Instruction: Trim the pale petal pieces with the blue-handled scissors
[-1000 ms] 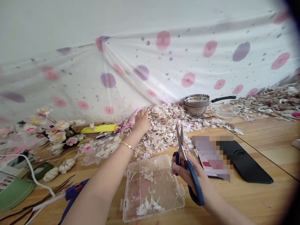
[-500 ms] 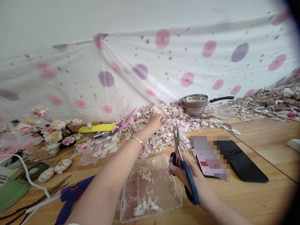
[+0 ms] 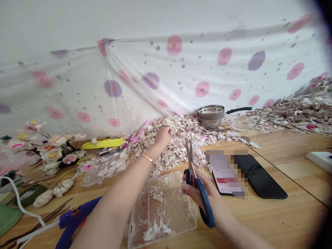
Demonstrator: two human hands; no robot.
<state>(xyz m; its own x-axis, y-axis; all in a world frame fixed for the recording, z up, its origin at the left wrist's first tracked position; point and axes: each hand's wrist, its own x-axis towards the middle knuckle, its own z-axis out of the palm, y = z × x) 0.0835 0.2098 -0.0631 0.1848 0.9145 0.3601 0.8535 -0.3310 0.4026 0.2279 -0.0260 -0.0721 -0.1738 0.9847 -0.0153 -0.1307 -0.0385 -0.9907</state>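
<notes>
My left hand (image 3: 163, 136) reaches to the heap of pale dried petals (image 3: 178, 148), its fingers curled closed at the pile. Whatever lies between those fingertips is hidden. Scissors (image 3: 191, 159) with dark blue handles are in my right hand (image 3: 195, 193), blades pointing up and slightly apart. Below my hands sits a clear plastic box (image 3: 181, 221) with dividers, and a few white petal pieces (image 3: 158, 231) lie in it.
Two phones (image 3: 268, 181) lie to the right. Stacked metal pans (image 3: 211, 114) stand behind the heap. Leftward are a blue glue gun (image 3: 77, 215), green tape (image 3: 32, 194), artificial flowers (image 3: 55, 150) and a tray of petals (image 3: 109, 167). More petals (image 3: 298, 107) spread at the far right.
The whole view has shifted slightly, so things sit further left. My left hand's fingers have curled in tighter at the heap. My right hand keeps the scissors in about the same pose.
</notes>
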